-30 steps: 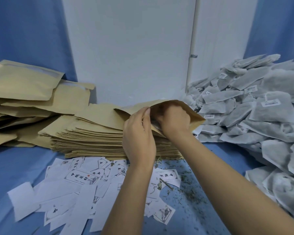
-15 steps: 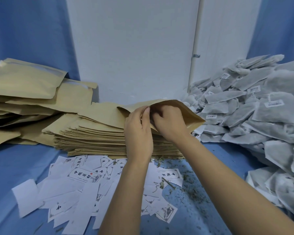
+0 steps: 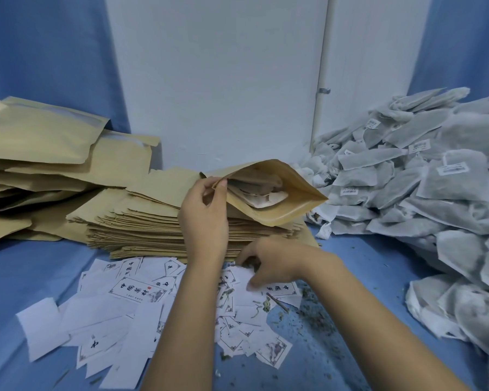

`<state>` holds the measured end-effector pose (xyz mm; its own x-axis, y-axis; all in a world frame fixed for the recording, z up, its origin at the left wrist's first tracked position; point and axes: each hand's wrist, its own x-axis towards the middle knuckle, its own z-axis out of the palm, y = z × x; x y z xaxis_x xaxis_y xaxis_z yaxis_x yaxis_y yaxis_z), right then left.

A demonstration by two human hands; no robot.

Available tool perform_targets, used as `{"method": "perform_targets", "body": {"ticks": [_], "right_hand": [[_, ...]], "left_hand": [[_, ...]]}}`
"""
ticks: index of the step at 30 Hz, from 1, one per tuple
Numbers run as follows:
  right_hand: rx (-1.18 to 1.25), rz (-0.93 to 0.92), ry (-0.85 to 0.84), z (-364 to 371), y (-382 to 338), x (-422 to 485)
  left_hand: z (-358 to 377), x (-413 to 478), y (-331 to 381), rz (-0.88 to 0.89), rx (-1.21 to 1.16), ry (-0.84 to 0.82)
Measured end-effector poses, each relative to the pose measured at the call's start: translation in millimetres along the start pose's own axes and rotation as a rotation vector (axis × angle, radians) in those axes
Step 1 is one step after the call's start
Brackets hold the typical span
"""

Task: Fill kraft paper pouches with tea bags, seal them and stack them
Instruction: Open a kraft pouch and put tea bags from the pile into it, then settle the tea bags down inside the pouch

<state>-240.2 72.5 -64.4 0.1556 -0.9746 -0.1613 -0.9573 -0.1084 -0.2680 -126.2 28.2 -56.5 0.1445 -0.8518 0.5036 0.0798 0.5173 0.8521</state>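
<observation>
Nearest, two bare forearms reach in from the bottom edge over a blue-covered counter. White printed labels lie scattered across it, with loose tea crumbs strewn just to their right. The right hand is low over the labels, palm down. Its fingers are curled, with the tips and thumb touching the slips, but it cannot be told whether one is actually pinched. Just beyond, the left hand is raised, its thumb and forefinger pinching the upper lip of an open kraft pouch. That pouch lies on its side on top of a stack of flat empty pouches, at the stack's right end. Its mouth gapes toward the camera, and several packed tea bags show inside. Farther left, a looser pile of fuller pouches slumps against the back, overlapping one another. On the right, well apart from that pile, a heap of loose tea bags rises along the counter's edge, grey-white, and some carry small printed tags. Behind everything stands a white wall panel, flanked on both sides by blue fabric.
</observation>
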Motion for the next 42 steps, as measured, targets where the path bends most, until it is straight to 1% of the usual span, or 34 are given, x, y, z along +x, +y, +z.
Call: {"method": "perform_targets", "body": {"ticks": [3, 6, 9, 13, 15, 17, 19, 26, 28, 32, 35, 39, 42], "right_hand": [[-0.025, 0.057, -0.093, 2.7, -1.0, -0.4], [-0.040, 0.050, -0.118, 2.8, -3.6, -1.3], [-0.068, 0.040, -0.107, 2.4, -7.3, -2.3], [0.003, 0.014, -0.003, -1.9, -6.5, -4.4], [0.019, 0.045, -0.051, -2.9, -5.1, -6.7], [-0.029, 0.069, -0.134, -1.1, -4.5, -7.9], [-0.033, 0.053, -0.145, 0.9, -3.2, -8.6], [0.014, 0.022, -0.062, -0.7, -2.7, -10.7], [0.053, -0.017, 0.017, -0.6, -2.2, -10.7], [0.049, -0.088, 0.233, -5.7, -3.0, -11.6], [0.087, -0.148, 0.345, -13.0, -2.8, -12.9], [0.187, -0.164, 0.374, -18.5, -2.1, -17.6], [0.346, -0.187, 0.398, -21.0, -4.8, -22.0]], "left_hand": [[-0.3, -0.3, 0.5, -0.001, 0.013, 0.010], [0.2, -0.9, 0.4, -0.007, 0.007, 0.005], [0.4, -1.2, 0.7, -0.011, 0.000, 0.007], [0.8, -0.4, -1.8, -0.016, 0.001, 0.005], [1.5, -0.8, -2.0, -0.014, -0.002, 0.005], [1.7, -1.2, -2.2, -0.017, -0.001, 0.008], [1.8, -1.3, -3.6, -0.017, 0.008, 0.006], [1.8, -2.9, -3.4, -0.005, 0.033, 0.009], [1.4, -2.9, -3.7, 0.000, 0.036, 0.011], [0.9, -2.2, -4.1, 0.008, 0.041, 0.022], [0.6, -1.1, -5.3, 0.020, 0.047, 0.029], [0.4, -0.5, -5.9, 0.017, 0.037, 0.036], [0.1, -0.5, -6.4, 0.014, 0.038, 0.037]]}}
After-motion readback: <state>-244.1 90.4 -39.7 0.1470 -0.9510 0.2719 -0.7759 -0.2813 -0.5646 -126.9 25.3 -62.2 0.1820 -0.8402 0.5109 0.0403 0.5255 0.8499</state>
